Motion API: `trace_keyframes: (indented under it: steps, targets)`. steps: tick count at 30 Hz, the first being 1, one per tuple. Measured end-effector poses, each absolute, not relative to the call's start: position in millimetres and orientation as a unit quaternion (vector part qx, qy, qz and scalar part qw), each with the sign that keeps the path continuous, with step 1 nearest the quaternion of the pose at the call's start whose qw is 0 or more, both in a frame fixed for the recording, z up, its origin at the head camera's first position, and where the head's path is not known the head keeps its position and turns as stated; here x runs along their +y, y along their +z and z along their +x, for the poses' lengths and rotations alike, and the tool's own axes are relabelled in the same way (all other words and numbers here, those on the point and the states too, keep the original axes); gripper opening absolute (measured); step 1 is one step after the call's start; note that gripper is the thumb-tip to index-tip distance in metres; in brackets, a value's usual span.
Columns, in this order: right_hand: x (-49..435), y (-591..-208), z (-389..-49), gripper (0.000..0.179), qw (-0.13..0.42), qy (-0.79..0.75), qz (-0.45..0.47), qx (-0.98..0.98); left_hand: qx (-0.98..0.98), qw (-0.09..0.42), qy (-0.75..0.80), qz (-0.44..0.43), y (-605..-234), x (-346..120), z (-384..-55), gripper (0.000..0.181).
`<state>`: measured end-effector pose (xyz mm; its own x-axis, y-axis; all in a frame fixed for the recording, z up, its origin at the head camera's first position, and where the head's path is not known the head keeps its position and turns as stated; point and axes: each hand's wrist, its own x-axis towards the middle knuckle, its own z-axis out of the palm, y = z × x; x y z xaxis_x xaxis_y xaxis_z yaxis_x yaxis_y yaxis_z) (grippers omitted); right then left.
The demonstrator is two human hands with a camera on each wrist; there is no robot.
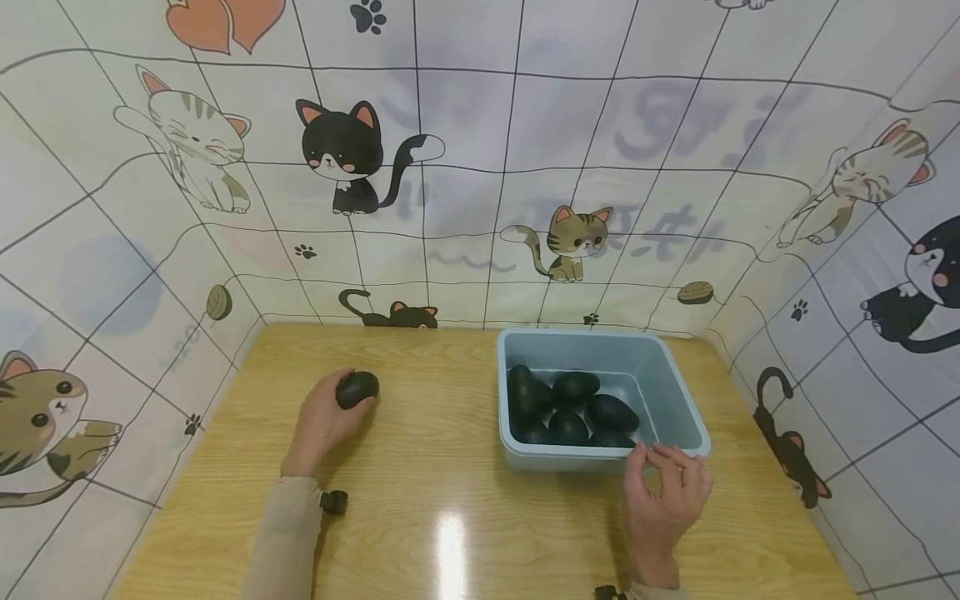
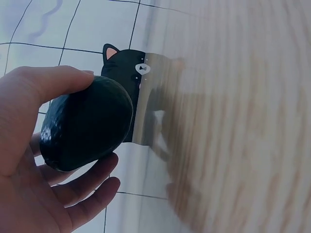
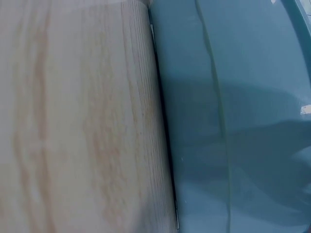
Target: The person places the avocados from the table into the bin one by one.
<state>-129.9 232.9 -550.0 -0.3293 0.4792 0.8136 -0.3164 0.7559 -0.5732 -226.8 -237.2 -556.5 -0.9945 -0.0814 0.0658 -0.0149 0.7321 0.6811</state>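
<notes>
My left hand (image 1: 330, 421) holds a dark avocado (image 1: 357, 390) above the left part of the wooden table. In the left wrist view, the thumb lies over the top of this avocado (image 2: 90, 124) and the fingers curl beneath it. On the right stands a light blue plastic bin (image 1: 678, 400) with several dark avocados (image 1: 576, 388) inside, mostly toward its left side. My right hand (image 1: 667, 496) grips the bin's front rim near the right corner, its fingers bent. The right wrist view shows the bin's outer wall (image 3: 204, 121), while the hand itself is out of sight there.
The wooden table (image 1: 427, 417) is shiny and reflects light at the front. Behind it and along both sides rise white walls (image 1: 465, 200) printed with grid lines and cartoon cats. The bin's back stands close to the rear wall.
</notes>
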Motion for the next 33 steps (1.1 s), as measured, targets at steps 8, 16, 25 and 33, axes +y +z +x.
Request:
trace_keyframes:
  steps: [8,16,25,33]
  targets:
    - [228.8,-543.4,-129.8,0.016,0.595,0.350,-0.049,-0.722,-0.930,0.052,-0.364,0.016,-551.2,-230.6,-226.0,0.073]
    - [236.2,-552.6,-133.5,0.018,0.595,0.346,-0.047,-0.724,-0.929,0.063,-0.364,-0.003,-544.3,-221.7,-224.4,0.071]
    - [231.6,-548.1,-131.5,0.017,0.591,0.347,-0.050,-0.727,-0.927,0.073,-0.368,-0.011,-539.2,-215.8,-223.0,0.071]
    - [229.6,-544.1,-131.6,0.018,0.600,0.347,-0.048,-0.720,-0.917,0.092,-0.387,-0.013,-528.9,-205.4,-221.7,0.070]
